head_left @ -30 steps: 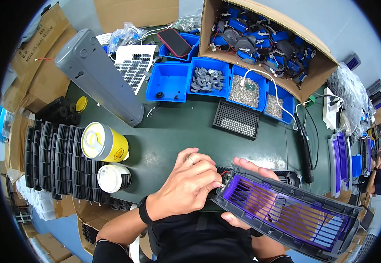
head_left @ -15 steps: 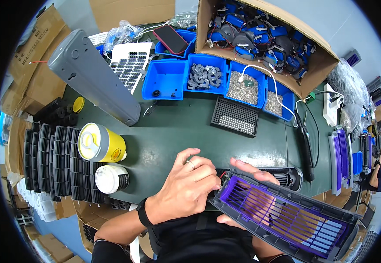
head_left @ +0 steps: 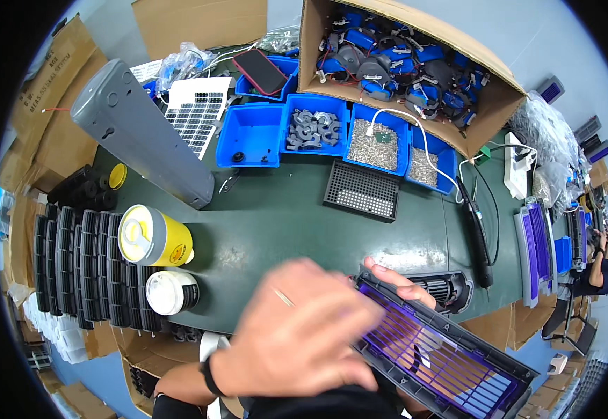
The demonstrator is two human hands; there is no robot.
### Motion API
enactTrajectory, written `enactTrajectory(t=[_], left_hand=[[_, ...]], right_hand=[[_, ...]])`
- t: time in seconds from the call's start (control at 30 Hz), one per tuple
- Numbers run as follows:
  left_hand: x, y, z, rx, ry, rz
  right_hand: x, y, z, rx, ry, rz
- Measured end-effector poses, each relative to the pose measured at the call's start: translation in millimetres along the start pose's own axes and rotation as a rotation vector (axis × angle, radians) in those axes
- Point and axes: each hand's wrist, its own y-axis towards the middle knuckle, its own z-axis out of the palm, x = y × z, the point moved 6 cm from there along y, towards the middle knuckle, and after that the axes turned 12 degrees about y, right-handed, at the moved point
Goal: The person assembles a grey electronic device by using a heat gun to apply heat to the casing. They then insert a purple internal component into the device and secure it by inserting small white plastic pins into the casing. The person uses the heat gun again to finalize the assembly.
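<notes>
Close to the body, the left hand (head_left: 304,328) blurs over one end of the purple grille panel (head_left: 438,350), grip impossible to tell; the right hand (head_left: 404,285) holds its far edge, fingers curled beside the dark housing (head_left: 465,289).

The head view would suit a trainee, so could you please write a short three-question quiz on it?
1. Which holds the grey frame with a purple grille?
A) the left hand
B) the right hand
C) neither hand

2. True or false: in the picture, the yellow tub stands to the left of the black perforated tray.

3. Fill in the colour: the phone rests on a ____ bin.

Key: 1. B; 2. true; 3. blue
</notes>
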Motion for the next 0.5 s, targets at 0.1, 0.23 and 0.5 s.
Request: enactTrajectory(t=[0.1, 0.23, 0.5], left_hand=[[-59, -24, 46, -0.266, 0.014, 0.275], [-78, -20, 27, -0.190, -0.090, 0.287], [-97, -42, 14, 0.177, -0.242, 0.366]], right_hand=[[-11, -13, -4, -0.088, 0.365, 0.007], [20, -19, -15, 0.147, -0.223, 0.257], [45, -3, -53, 0.716, -1.271, 0.435]])
